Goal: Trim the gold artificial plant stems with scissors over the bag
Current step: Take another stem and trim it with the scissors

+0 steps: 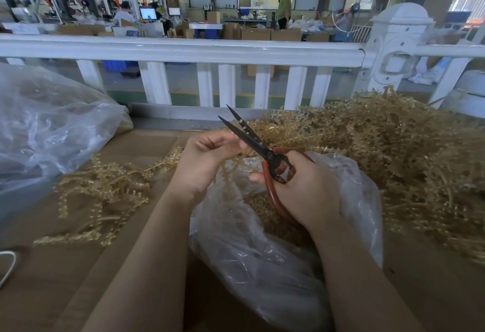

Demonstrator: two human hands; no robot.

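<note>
**Gold stem being held to open scissors over the bag**

A gold stem [231, 160] is being pinched in the left hand [210, 163], whose fingers are being curled in tightly around it, thumb pressed against the fingertips. The stem's lower end is being left to dangle down from that hand over the mouth of the bag [262, 247]. The scissors [258, 145] are being gripped in the right hand [301, 187]; the fingers are being wrapped through and around the red handles, and the hand is closed on them. The dark blades are being held apart in a narrow V, tips pointing up and away toward the railing [183, 51], with the left hand's fingertips just beside the lower blade. Whether the stem is lying between the blades cannot be told.

The clear bag is being kept open on the cardboard surface [78, 292] below both hands, near its front edge, and gold pieces are being collected inside it. A large heap of stems [393, 153] is being kept along the right side of the surface, touching the bag. A smaller scatter of stems [105, 192] is lying toward the left edge, beside a second bag [52, 127] at the back left corner.
</note>
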